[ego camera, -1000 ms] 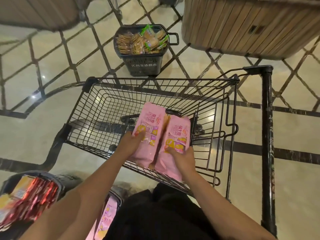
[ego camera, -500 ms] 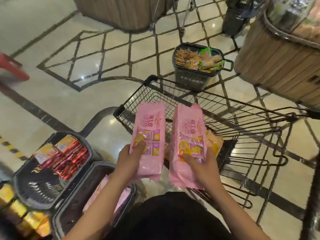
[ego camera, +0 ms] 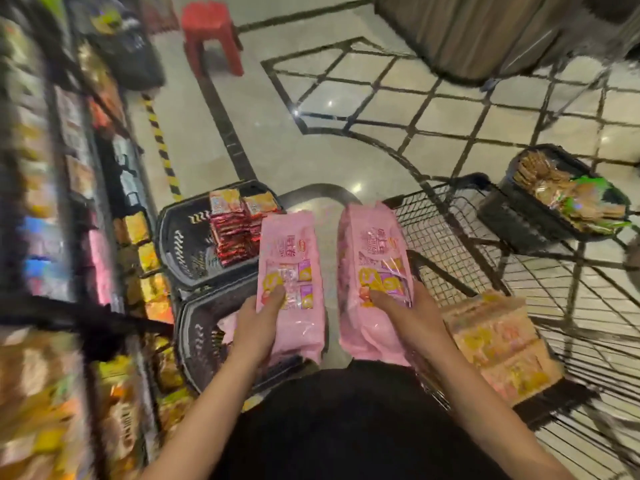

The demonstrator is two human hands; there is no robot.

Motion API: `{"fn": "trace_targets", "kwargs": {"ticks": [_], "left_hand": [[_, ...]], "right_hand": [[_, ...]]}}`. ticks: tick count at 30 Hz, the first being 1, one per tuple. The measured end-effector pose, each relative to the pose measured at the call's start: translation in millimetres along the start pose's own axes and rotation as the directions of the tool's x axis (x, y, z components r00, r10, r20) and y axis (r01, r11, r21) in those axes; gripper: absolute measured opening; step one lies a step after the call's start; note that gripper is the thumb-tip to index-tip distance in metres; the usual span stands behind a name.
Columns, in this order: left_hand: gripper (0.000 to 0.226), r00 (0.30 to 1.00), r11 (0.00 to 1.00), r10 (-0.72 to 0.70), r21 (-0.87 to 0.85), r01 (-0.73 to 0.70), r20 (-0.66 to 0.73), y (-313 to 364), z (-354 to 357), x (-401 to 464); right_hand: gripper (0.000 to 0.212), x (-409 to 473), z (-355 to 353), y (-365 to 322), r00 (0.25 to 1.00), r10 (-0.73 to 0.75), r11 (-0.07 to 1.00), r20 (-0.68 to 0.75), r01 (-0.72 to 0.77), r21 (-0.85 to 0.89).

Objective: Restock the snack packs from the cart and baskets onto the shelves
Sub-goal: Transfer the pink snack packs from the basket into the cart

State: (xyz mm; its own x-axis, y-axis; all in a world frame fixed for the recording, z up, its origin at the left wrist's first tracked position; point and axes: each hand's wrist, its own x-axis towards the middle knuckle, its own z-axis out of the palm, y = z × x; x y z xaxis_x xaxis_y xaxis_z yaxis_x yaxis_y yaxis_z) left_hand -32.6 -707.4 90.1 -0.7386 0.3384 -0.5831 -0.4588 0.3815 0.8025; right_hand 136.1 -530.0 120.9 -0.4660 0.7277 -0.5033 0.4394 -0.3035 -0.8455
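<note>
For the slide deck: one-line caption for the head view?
Left hand and right hand each hold a pink snack pack, shelves at left.

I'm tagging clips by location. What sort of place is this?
Most likely a supermarket aisle: stocked shelves, a wire shopping cart and a floor basket of snack packs.

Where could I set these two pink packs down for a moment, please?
Bare floor lies between the red stool, the striped tape and the cart. The cart's front mesh is bare. Crowded: the basket of red packs and the basket of biscuits.
</note>
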Motion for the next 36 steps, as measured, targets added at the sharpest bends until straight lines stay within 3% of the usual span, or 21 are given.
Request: {"fn": "trace_targets", "kwargs": {"ticks": [5, 10, 12, 15, 18, 20, 22, 24, 26, 29, 32, 34, 36], "left_hand": [[0.028, 0.983, 0.978, -0.113, -0.190, 0.084, -0.146, -31.3, -47.4, 4.2], [0.030, 0.925, 0.895, -0.312, -0.395, 0.208, -0.218, -54.1, -69.7, 9.9], [0.042, 0.869, 0.813, -0.443, -0.505, 0.288, -0.218, -60.9, -74.6, 15.3], [0.070, 0.829, 0.759, -0.506, -0.580, 0.296, -0.239, -81.2, -76.2, 30.0], [0.062, 0.780, 0.726, -0.554, -0.627, 0.282, -0.291, -90.0, -73.1, 42.3], [0.072, 0.730, 0.675, -0.618, -0.674, 0.301, -0.293, -90.8, -67.5, 50.8], [0.080, 0.662, 0.629, -0.674, -0.724, 0.282, -0.328, -96.6, -60.1, 61.6], [0.073, 0.613, 0.555, -0.721, -0.800, 0.230, -0.324, -98.5, -47.7, 72.6], [0.066, 0.574, 0.490, -0.766, -0.841, 0.230, -0.289, -104.0, -35.2, 87.1], [0.069, 0.455, 0.436, -0.839, -0.869, 0.234, -0.298, -124.6, -19.9, 113.8], [0.057, 0.447, 0.370, -0.863, -0.896, 0.245, -0.234, -152.3, -8.4, 136.6], [0.057, 0.429, 0.335, -0.880, -0.905, 0.261, -0.202, -177.9, -5.0, 150.3], [0.078, 0.400, 0.321, -0.895, -0.908, 0.271, -0.197, -207.3, -3.6, 164.6]], "right_hand": [[0.040, 26.0, 57.4, -5.8, 0.993, 0.028, 0.983, 0.118, -0.006, -0.182], [0.053, 60.0, 109.3, -4.1, 0.951, 0.164, 0.949, 0.262, -0.079, -0.306], [0.046, 74.1, 130.5, -8.2, 0.931, 0.183, 0.923, 0.316, -0.051, -0.382], [0.044, 96.2, 155.5, -14.0, 0.887, 0.232, 0.878, 0.400, -0.014, -0.479], [0.045, 125.3, 175.2, -18.3, 0.838, 0.289, 0.828, 0.463, 0.024, -0.560], [0.041, 146.4, 186.9, -21.7, 0.807, 0.315, 0.791, 0.499, 0.067, -0.608], [0.033, 167.0, 200.0, -27.4, 0.767, 0.349, 0.735, 0.538, 0.132, -0.665], [0.029, 186.9, 215.2, -31.3, 0.722, 0.378, 0.664, 0.579, 0.224, -0.713], [0.033, 207.9, 229.5, -25.3, 0.684, 0.411, 0.573, 0.603, 0.320, -0.754], [0.039, 238.9, 249.9, -5.8, 0.649, 0.460, 0.425, 0.606, 0.438, -0.792], [0.048, 262.3, 273.2, 24.4, 0.634, 0.505, 0.322, 0.586, 0.491, -0.809], [0.064, 282.8, 287.9, 58.0, 0.616, 0.534, 0.237, 0.579, 0.548, -0.802], [0.071, 312.3, 299.8, 102.8, 0.597, 0.570, 0.173, 0.564, 0.583, -0.793]]}}
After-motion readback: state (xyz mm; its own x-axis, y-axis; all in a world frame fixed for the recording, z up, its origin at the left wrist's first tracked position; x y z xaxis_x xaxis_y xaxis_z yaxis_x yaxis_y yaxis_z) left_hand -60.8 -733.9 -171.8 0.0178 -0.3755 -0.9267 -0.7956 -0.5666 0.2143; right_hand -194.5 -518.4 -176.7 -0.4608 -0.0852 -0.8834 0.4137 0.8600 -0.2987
